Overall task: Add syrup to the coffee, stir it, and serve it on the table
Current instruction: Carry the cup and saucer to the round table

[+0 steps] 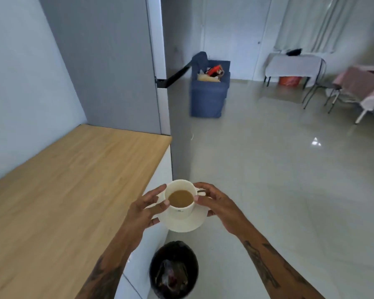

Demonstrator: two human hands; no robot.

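Coffee (180, 198) fills a white cup (180, 198) to well below the rim, milky brown, and the cup stands on a white saucer (183, 222) carried in the air between both hands, out past the end of the wooden desk (69, 180) that lies to the left of the left hand. Below the hands, on the pale glossy floor (268, 180), stands a black bin (174, 269) with a liner. Far ahead of the right hand a small cloth-covered table (294, 64) stands by the curtains, well apart from the cup; it looks like the likely serving spot, though that is a guess.

The left hand (146, 210) grasps the saucer's left edge, fingers curled under it and the thumb reaching to the cup wall. The right hand (214, 205) grasps the right edge the same way, thumb touching the cup near the rim. A dark slim shape by the right fingers may be the cup's handle or a spoon (200, 192); I cannot tell which.

Cup and saucer look like glazed ceramic: stiff, smooth, breakable, moderately heavy with liquid. The cup sits loose on the saucer and could slide on the glaze, and the liquid will slosh if tilted. Holding the saucer at opposite edges with thumbs steadying the cup seems the right grip; level, slow carrying is what the walk calls for.
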